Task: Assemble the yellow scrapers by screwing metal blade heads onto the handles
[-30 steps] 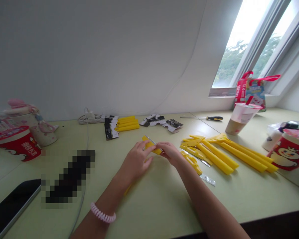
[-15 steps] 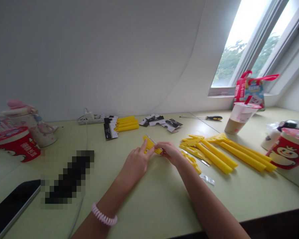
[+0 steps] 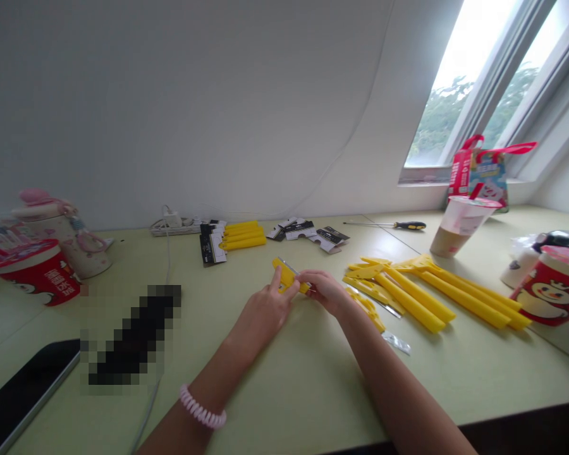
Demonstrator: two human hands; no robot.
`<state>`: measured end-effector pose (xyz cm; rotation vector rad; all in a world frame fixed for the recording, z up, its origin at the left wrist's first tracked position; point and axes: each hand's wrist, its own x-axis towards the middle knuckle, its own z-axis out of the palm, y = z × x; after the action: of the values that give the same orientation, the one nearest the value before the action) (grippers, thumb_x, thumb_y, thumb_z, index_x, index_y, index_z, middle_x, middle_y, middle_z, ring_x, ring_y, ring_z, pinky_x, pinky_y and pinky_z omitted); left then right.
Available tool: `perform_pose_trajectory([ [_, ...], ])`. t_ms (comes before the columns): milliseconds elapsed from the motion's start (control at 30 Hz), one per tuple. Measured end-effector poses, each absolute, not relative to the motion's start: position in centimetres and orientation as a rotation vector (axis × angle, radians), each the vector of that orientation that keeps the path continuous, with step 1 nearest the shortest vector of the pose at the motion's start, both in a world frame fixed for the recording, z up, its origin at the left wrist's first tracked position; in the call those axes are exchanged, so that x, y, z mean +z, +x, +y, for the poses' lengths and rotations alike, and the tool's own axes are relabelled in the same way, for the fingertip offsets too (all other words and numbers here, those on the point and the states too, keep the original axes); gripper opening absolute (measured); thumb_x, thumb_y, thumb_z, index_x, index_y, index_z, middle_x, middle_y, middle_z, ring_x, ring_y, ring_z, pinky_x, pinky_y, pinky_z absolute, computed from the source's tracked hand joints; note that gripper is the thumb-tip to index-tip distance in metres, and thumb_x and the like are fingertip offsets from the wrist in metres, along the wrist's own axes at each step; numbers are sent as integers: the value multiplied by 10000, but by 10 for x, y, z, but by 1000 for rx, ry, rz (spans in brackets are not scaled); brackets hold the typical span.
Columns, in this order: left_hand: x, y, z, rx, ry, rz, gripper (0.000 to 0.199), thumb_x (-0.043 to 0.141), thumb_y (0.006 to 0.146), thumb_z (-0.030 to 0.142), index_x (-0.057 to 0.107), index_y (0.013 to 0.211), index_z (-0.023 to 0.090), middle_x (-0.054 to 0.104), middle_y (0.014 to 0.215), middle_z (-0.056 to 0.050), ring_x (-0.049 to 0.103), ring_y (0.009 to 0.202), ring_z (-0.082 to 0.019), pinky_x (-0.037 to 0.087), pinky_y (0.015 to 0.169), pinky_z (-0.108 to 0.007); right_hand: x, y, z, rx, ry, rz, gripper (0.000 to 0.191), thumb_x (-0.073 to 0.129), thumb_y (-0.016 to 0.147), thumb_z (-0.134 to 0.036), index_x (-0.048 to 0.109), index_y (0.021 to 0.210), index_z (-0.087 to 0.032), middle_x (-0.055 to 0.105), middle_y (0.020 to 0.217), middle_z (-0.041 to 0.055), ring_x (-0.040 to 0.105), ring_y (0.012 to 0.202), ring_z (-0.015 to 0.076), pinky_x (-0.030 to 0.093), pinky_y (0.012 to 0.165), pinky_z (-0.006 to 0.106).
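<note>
Just above the table's middle is a yellow scraper head (image 3: 284,273) with a silvery metal strip along its upper edge. My left hand (image 3: 268,309) is closed on its near side, the index finger lying over the yellow face. At the right end of the head, my right hand (image 3: 323,289) is closed in a pinch against it. Whether a small part also sits in those right fingertips is hidden. To the right lie several yellow scraper pieces (image 3: 366,306), some with metal blades, next to yellow handles (image 3: 415,297) and a small clear plastic bag (image 3: 397,343).
Yellow tubes (image 3: 244,235) and black-and-white cards (image 3: 329,238) lie by the wall, near a power strip (image 3: 177,225). A screwdriver (image 3: 405,225) and a drink cup (image 3: 459,227) stand farther right. Left are a phone (image 3: 33,385), a red tub (image 3: 42,275) and a bottle (image 3: 83,243).
The whole view has shifted slightly, so things appear a little farther right. Both hands keep nearly the same grip on the scraper head.
</note>
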<state>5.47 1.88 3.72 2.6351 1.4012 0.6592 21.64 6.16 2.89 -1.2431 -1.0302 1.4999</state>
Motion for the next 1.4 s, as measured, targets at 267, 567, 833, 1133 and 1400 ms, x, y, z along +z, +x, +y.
perform_pose_trajectory([
  [267, 38, 56, 21, 436, 2760, 1535, 518, 361, 789, 60, 419, 1253, 283, 349, 1346, -160, 602, 856, -238, 465, 708, -345, 26, 216, 65, 1514, -1216, -999, 66, 638, 566, -194, 643, 618, -153, 553, 626, -13, 405, 510, 52, 342, 470, 182],
  [567, 43, 55, 18, 383, 2792, 1571, 507, 359, 789, 35, 429, 1235, 266, 330, 1365, -161, 614, 854, -202, 464, 717, -313, 24, 214, 62, 1501, -1133, -1066, 84, 651, 585, -229, 635, 614, -152, 558, 639, -18, 460, 592, 67, 344, 523, 179],
  [833, 50, 39, 31, 1136, 2306, 1367, 399, 458, 762, 127, 516, 1137, 251, 431, 1310, -119, 601, 869, -183, 435, 782, -308, 27, 210, 67, 1419, -911, -1038, 397, 487, 739, -509, 639, 826, -153, 618, 737, 48, 536, 628, 120, 395, 581, 236],
  [1133, 59, 29, 47, 1491, 1115, 850, 436, 627, 614, 156, 393, 975, 228, 570, 685, 31, 516, 467, -78, 374, 440, -181, 2, 190, 69, 524, -1409, -1763, 162, 502, 712, -181, 652, 772, -188, 637, 727, 28, 522, 656, 136, 365, 623, 244],
  [1400, 45, 38, 52, 1367, 744, 734, 500, 649, 553, 98, 360, 943, 223, 569, 674, 18, 517, 463, -61, 338, 440, -146, 2, 184, 67, 344, -1439, -1897, 141, 514, 742, -193, 631, 820, -196, 605, 772, 22, 500, 672, 123, 346, 632, 232],
])
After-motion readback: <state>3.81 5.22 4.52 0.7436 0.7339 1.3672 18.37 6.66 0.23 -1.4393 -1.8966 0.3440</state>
